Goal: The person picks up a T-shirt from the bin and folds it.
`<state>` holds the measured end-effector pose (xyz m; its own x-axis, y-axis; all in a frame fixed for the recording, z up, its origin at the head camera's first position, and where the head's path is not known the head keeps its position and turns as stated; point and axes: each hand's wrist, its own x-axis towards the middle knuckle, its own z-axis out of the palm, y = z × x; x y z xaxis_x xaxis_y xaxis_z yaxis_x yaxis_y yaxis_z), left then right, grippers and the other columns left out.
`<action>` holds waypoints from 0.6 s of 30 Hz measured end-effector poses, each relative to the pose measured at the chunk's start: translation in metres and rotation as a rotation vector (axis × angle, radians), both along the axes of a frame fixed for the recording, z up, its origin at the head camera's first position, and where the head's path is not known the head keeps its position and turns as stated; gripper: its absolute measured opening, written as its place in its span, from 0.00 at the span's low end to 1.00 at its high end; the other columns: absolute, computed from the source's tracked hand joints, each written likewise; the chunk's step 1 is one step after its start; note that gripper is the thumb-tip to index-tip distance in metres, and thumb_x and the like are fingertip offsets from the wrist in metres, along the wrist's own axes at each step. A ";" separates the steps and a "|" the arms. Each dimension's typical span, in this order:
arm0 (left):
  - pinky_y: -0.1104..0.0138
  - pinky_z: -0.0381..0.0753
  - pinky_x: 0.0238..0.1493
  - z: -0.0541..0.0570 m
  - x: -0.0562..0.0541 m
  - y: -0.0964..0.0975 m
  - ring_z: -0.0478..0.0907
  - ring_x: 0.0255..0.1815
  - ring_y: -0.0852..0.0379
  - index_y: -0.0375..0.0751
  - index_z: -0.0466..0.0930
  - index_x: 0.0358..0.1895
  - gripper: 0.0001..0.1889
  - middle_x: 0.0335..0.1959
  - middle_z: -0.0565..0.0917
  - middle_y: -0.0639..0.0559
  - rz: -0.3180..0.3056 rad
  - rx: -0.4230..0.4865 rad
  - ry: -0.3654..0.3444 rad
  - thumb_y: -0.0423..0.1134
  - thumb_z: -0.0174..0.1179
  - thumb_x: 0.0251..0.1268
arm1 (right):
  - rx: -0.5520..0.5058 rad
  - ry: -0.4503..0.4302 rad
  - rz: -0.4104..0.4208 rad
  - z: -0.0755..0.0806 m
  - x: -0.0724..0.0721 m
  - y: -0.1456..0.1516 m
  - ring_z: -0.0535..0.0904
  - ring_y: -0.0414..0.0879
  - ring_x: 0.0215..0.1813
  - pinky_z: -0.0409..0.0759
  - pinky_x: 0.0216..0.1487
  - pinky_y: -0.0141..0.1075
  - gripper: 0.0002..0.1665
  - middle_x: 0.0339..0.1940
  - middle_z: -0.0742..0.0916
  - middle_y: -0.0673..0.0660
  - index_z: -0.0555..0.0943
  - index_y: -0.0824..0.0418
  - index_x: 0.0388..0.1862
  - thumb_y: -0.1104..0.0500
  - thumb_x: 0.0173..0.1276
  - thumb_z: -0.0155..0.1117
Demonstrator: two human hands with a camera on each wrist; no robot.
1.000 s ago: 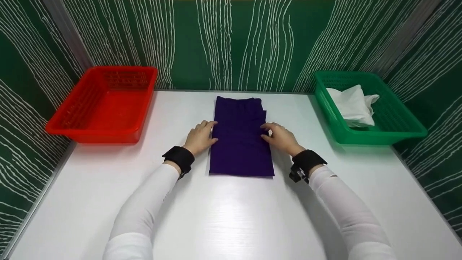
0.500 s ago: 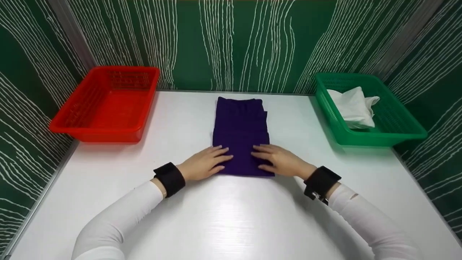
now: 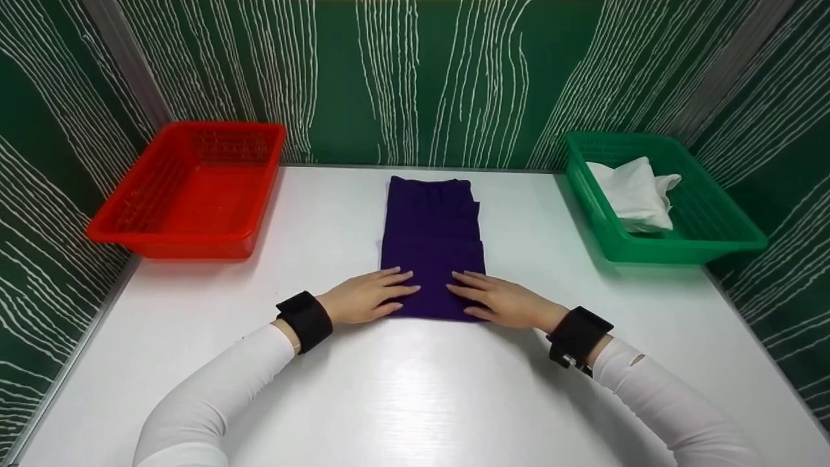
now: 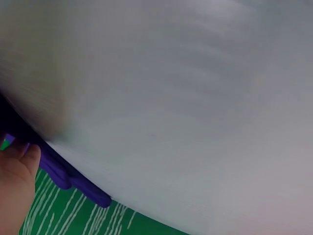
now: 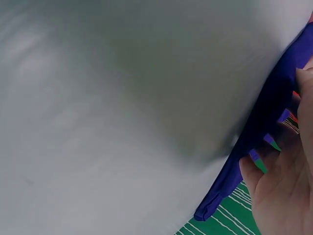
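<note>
A folded dark purple garment lies flat on the white table, with gathers along its far end and a fold line across its middle. On its near left part rests my left hand, fingers straight and spread. My right hand lies the same way on the near right part, its fingertips pointing in toward the left hand's. In the left wrist view, fingers show along the garment's edge at lower left. The right wrist view has the purple cloth under the fingers at the right side.
A red plastic basket stands at the back left. At the back right is a green basket holding a crumpled white cloth. Green walls with white streaks enclose the table on three sides.
Both hands have left the garment's side edges at mid-length and moved toward its near end, where they now lie with fingers spread on top. The garment stays in place.
</note>
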<state>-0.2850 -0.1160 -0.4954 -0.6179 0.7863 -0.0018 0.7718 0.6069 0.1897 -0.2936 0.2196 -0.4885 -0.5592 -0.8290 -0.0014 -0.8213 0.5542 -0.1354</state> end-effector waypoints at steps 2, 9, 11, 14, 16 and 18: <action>0.51 0.60 0.83 0.000 0.001 0.000 0.57 0.84 0.41 0.51 0.63 0.80 0.26 0.83 0.62 0.44 -0.002 -0.014 0.020 0.49 0.44 0.84 | 0.000 -0.008 -0.005 0.000 0.001 0.000 0.65 0.65 0.80 0.70 0.76 0.57 0.31 0.81 0.68 0.65 0.67 0.58 0.79 0.52 0.81 0.55; 0.51 0.60 0.83 -0.001 0.008 0.003 0.57 0.84 0.41 0.48 0.60 0.81 0.27 0.83 0.61 0.42 -0.036 -0.081 0.133 0.48 0.41 0.85 | 0.031 0.063 0.015 -0.001 0.009 0.000 0.65 0.65 0.80 0.71 0.76 0.55 0.30 0.81 0.68 0.65 0.67 0.56 0.80 0.54 0.82 0.53; 0.52 0.62 0.83 -0.002 0.010 0.002 0.58 0.84 0.42 0.47 0.60 0.81 0.27 0.83 0.61 0.42 -0.051 -0.097 0.165 0.47 0.41 0.86 | 0.044 0.084 0.026 -0.002 0.013 0.000 0.66 0.64 0.80 0.71 0.76 0.55 0.30 0.81 0.68 0.64 0.66 0.55 0.80 0.54 0.82 0.52; 0.54 0.63 0.82 -0.003 0.013 0.001 0.60 0.83 0.44 0.47 0.60 0.81 0.26 0.82 0.63 0.43 -0.067 -0.113 0.202 0.46 0.41 0.86 | 0.051 0.077 0.026 -0.002 0.017 0.002 0.65 0.62 0.81 0.70 0.78 0.54 0.31 0.82 0.67 0.63 0.65 0.53 0.81 0.53 0.83 0.52; 0.55 0.64 0.82 -0.003 0.015 0.000 0.61 0.83 0.45 0.47 0.60 0.81 0.26 0.82 0.63 0.44 -0.068 -0.115 0.202 0.46 0.41 0.86 | 0.051 0.074 0.021 -0.003 0.020 0.003 0.64 0.61 0.82 0.69 0.78 0.53 0.31 0.83 0.67 0.62 0.64 0.53 0.81 0.51 0.83 0.52; 0.56 0.64 0.82 -0.004 0.016 -0.002 0.60 0.83 0.45 0.48 0.59 0.81 0.27 0.83 0.62 0.44 -0.063 -0.127 0.196 0.48 0.41 0.86 | 0.047 0.077 0.024 -0.004 0.023 0.005 0.65 0.62 0.81 0.69 0.78 0.54 0.32 0.83 0.67 0.62 0.64 0.53 0.81 0.50 0.82 0.53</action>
<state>-0.2685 -0.1182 -0.4994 -0.5658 0.8245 0.0117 0.8235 0.5657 -0.0424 -0.2710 0.2243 -0.4926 -0.5388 -0.8425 0.0013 -0.8416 0.5382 -0.0459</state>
